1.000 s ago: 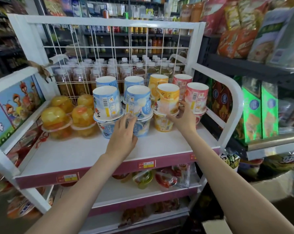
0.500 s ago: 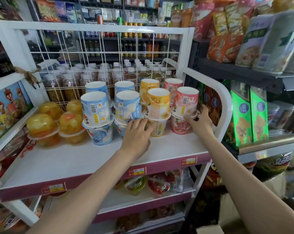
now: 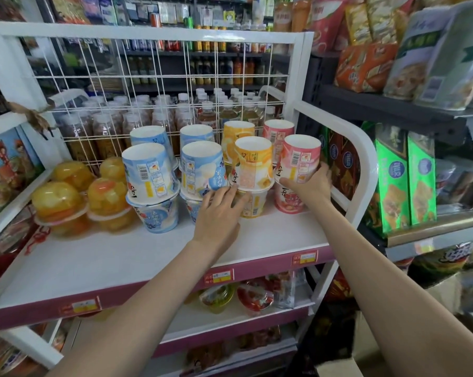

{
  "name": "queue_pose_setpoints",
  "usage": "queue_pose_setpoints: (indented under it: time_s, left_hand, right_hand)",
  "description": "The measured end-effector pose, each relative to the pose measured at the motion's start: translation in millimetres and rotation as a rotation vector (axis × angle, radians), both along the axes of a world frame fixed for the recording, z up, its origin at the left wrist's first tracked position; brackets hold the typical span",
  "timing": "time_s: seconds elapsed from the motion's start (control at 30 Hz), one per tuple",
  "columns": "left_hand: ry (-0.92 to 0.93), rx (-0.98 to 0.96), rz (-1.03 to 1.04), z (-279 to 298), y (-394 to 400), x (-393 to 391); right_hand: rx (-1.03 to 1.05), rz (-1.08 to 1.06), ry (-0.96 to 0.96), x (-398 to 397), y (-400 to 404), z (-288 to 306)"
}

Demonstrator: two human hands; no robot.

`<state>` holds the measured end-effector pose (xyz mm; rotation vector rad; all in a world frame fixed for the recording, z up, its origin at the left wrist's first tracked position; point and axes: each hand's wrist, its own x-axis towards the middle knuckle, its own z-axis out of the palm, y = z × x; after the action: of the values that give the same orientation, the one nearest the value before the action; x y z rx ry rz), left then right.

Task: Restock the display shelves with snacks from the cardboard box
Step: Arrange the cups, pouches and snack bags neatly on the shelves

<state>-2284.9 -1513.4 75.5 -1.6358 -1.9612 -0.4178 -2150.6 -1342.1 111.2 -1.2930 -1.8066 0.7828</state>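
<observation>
Moved: both hands sit further right than a second ago. Back then the right hand was at the yellow cups; now it is at the pink ones. The left hand has slid from the blue cups to the yellow ones.
Right hand: the right hand [image 3: 310,187] wraps its fingers and thumb round the top pink cup [image 3: 300,159], low down near the rim where it meets the pink cup under it.
Left hand: the left hand [image 3: 219,210] has its fingers nearly straight, with the tips touching the bottom yellow cup [image 3: 253,205]. It holds nothing.
Cups: they stand in pairs on the white shelf [image 3: 121,257], one the right way up and one upside down on top. Blue cups [image 3: 151,172] are on the left, yellow in the middle, pink on the right.
What counts next: the pink stack stands tall and straight, right in front of the right hand and just beside the white side rail [image 3: 365,159]. That hand is the nearer one, so I think it will nudge the stack into line.
Box: a bit of cardboard shows at the bottom right, too cut off to be sure.
</observation>
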Motion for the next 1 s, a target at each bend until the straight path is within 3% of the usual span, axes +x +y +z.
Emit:
queue_pose_setpoints:
  time_s: [0.37,0.53,0.63,0.73,0.87,1.0]
  left_hand:
    - [0.001,0.025,-0.037,-5,-3,-4]
    - [-0.104,0.039,-0.097,-10,-29,-15]
    - [-0.155,0.065,-0.126,-13,-45,-30]
    - [-0.232,0.092,-0.109,-15,-53,-33]
    - [-0.244,0.096,-0.123,-18,-59,-31]
    - [-0.232,0.102,-0.082,-17,-66,-32]
  right_hand:
    - [0.064,0.016,-0.101,0,-12,-5]
    - [0.246,-0.031,0.050,8,-52,-17]
    - [0.392,0.145,0.058,8,-85,-29]
    - [0.406,0.334,-0.009,-5,-84,-32]
    - [0.290,0.368,-0.036,-18,-78,-31]
    - [0.319,0.386,-0.057,-12,-82,-38]
